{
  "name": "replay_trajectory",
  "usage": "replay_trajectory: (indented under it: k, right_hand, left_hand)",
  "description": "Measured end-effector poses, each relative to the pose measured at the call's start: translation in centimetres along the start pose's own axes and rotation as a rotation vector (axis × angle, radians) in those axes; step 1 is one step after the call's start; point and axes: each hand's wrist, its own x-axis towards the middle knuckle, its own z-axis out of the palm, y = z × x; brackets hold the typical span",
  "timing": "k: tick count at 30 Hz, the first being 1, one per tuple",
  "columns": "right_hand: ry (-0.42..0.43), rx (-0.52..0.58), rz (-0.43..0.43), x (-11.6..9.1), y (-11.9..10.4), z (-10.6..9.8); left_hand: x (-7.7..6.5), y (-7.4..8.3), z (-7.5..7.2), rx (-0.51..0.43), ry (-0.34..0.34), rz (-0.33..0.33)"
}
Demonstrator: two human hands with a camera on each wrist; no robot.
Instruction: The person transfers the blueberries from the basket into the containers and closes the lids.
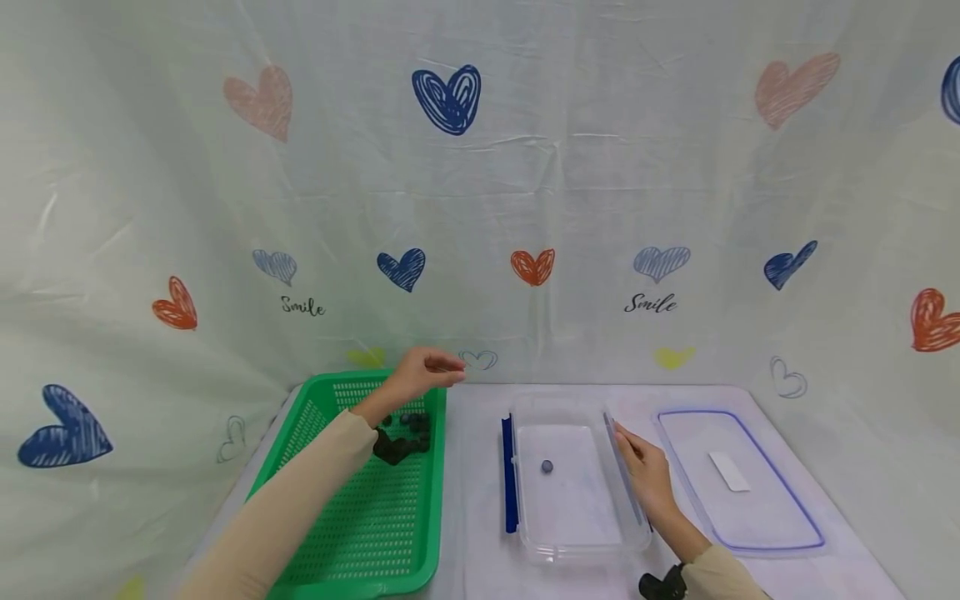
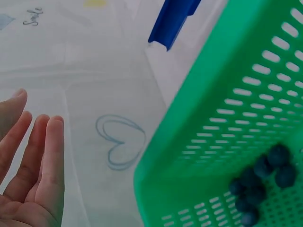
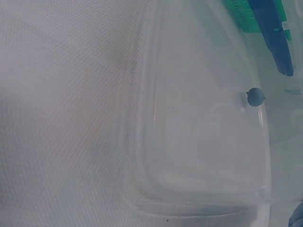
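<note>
While the left hand hovers, the right hand holds the box.

Perhaps a screened-off workspace, heart-printed curtain, pale tabletop

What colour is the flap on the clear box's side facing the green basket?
Dark blue. The flap shows best in the head view.

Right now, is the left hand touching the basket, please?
Apart. The left wrist view shows it: a wide strip of the printed sheet is visible between the left hand and the basket.
</note>
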Motion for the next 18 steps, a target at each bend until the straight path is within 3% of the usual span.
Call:
replay_trajectory:
  k: [8, 15, 18]
  right_hand:
    - [0.008, 0.011, -0.013, 0.1, 0.3, -0.1]
    - [-0.01, 0.022, -0.003, 0.0, 0.2, 0.0]
    - [-0.017, 0.035, -0.004, -0.1, 0.1, 0.0]
  left_hand:
    - [-1.6, -1.2, -1.5, 0.03, 0.059, -0.014]
    - [-3.2, -3.3, -2.3, 0.049, 0.085, -0.034]
    - [-4.2, -3.2, -2.5, 0.06, 0.117, -0.041]
